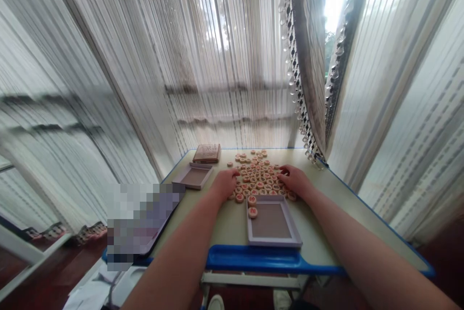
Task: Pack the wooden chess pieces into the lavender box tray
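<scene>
Many round Chinese chess pieces (256,173) with red and dark characters lie in a loose pile in the middle of the table. My left hand (225,183) rests at the pile's left edge, fingers loosely curved against the outer pieces. On the opposite side, my right hand (294,178) has its fingers bent and apart, touching pieces at the right edge. Neither hand shows a piece gripped. Between my forearms sits a shallow open box (292,225); a red-marked piece (253,212) lies inside at its left, with another piece (252,200) at its upper left corner.
A second shallow tray (195,185) stands left of my left hand, with a brown folded board or box (207,153) behind it. A partly pixelated flat object (159,220) lies at the table's left edge. A blue pencil trough (253,258) borders the front; curtains (232,58) hang behind.
</scene>
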`<control>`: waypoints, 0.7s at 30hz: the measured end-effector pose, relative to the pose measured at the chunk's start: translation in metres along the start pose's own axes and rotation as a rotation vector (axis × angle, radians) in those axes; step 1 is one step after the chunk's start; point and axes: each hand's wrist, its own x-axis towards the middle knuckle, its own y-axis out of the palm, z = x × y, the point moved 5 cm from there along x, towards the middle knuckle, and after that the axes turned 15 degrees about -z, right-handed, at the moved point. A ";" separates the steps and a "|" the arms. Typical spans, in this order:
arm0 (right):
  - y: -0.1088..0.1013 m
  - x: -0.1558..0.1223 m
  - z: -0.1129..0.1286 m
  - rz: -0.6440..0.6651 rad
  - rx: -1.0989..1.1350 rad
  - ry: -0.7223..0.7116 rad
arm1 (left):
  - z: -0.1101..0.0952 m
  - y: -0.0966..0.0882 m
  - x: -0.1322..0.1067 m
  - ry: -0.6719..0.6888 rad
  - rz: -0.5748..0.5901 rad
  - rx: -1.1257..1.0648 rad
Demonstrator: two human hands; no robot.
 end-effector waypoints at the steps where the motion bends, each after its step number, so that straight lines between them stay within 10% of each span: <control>1: 0.001 0.000 -0.001 -0.004 -0.002 0.004 | -0.001 0.001 0.000 0.003 0.000 -0.014; 11: 0.003 0.000 0.001 -0.055 -0.031 0.007 | 0.000 0.004 0.013 -0.165 -0.167 -0.376; 21: 0.003 0.001 0.001 -0.046 -0.045 -0.019 | -0.006 -0.004 0.015 -0.056 -0.144 -0.270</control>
